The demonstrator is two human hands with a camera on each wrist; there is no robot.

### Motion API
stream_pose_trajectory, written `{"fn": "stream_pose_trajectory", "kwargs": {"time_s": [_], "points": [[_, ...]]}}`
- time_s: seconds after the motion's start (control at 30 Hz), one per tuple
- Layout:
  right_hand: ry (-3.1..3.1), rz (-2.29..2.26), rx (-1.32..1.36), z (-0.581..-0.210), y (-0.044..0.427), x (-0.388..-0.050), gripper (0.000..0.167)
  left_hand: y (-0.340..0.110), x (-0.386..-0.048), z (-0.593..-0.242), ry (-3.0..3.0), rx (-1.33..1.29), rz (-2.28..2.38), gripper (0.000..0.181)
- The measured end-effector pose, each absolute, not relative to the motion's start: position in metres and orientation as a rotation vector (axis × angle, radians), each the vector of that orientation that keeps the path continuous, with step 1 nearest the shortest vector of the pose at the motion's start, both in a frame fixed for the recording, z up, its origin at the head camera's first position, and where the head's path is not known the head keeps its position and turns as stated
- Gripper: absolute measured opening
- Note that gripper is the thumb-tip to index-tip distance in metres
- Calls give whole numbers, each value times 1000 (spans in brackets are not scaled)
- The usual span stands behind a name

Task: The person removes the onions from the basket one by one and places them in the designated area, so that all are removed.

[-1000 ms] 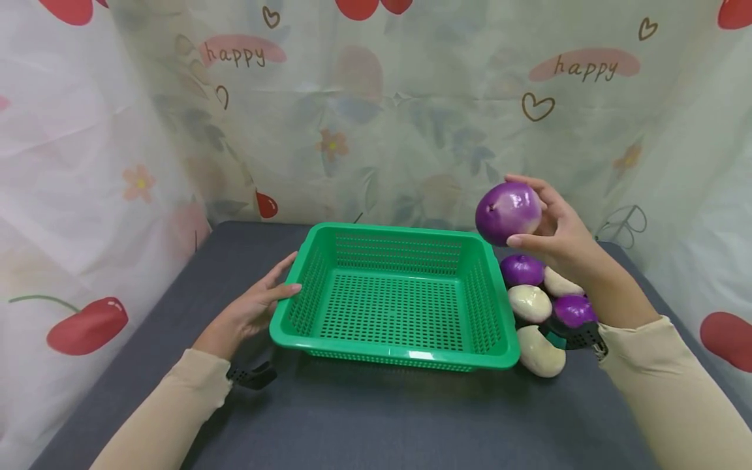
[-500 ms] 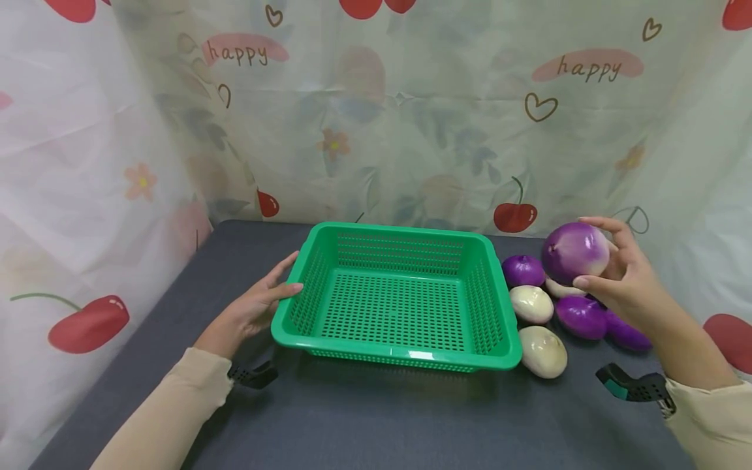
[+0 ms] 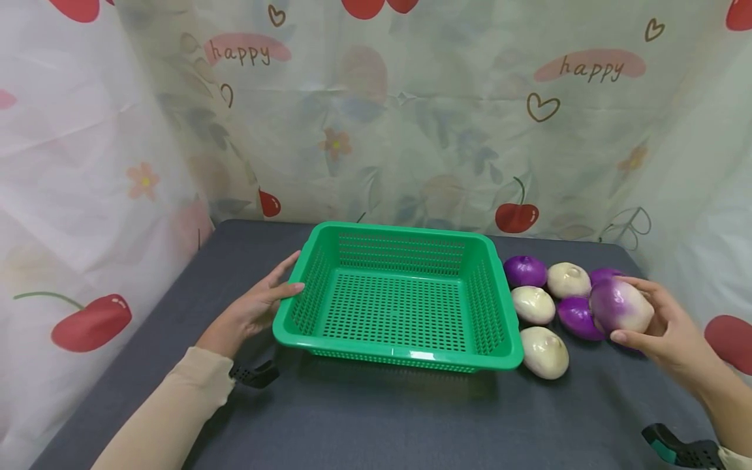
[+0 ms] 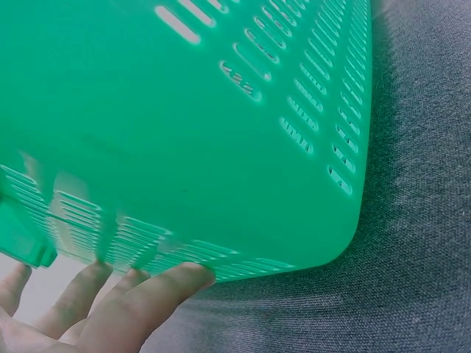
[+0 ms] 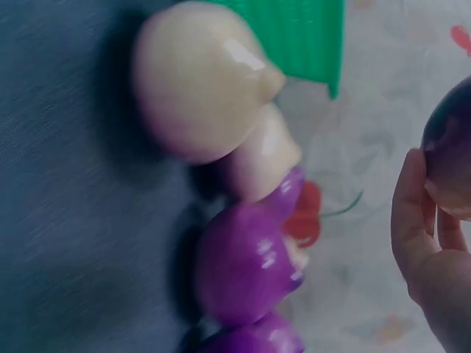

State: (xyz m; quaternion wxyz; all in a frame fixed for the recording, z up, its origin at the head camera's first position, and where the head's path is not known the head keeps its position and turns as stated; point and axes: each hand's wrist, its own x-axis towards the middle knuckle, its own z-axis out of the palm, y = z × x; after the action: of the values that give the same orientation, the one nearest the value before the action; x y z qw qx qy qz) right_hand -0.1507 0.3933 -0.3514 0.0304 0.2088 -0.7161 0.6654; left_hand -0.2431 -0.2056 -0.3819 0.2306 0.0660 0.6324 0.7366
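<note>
My left hand [image 3: 252, 305] holds the left side of a green plastic basket [image 3: 396, 360], its thumb over the rim. In the left wrist view, the fingers [image 4: 158, 294] touch the basket's outer wall [image 4: 147, 147]. At the far right, my right hand [image 3: 670, 326] grips a purple-and-white onion [image 3: 621, 305] between thumb and fingers. That onion overlaps others behind it in the head view, so contact with them cannot be told. The right wrist view shows it [image 5: 452, 158] only in part, at the right edge.
Several onions lie in a group right of the basket, among them a white one [image 3: 545, 352] at the front and a purple one [image 3: 525, 271] at the back. A patterned curtain [image 3: 405, 130] hangs behind the dark table [image 3: 364, 418].
My right hand has moved right and down with the purple-and-white onion, from beside the basket's back right corner to the right end of the group. My left hand stays on the basket.
</note>
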Motion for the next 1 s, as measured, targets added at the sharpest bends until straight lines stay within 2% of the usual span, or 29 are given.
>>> {"fn": "stream_pose_trajectory", "kwargs": {"time_s": [0.17,0.43,0.67,1.0], "points": [[-2425,1890,505,-367,404,-139,75,-206,-244,-383,1738,180,2025,78],[-2681,1513,488,-384,409,-130,81,-206,-245,-385,1755,176,2020,77],[-2812,1287,346,-397,416,-125,85,-206,-244,-384,1754,196,2019,80],[-2873,1198,237,-412,420,-124,73,-207,-243,-382,1747,187,2025,80]]}}
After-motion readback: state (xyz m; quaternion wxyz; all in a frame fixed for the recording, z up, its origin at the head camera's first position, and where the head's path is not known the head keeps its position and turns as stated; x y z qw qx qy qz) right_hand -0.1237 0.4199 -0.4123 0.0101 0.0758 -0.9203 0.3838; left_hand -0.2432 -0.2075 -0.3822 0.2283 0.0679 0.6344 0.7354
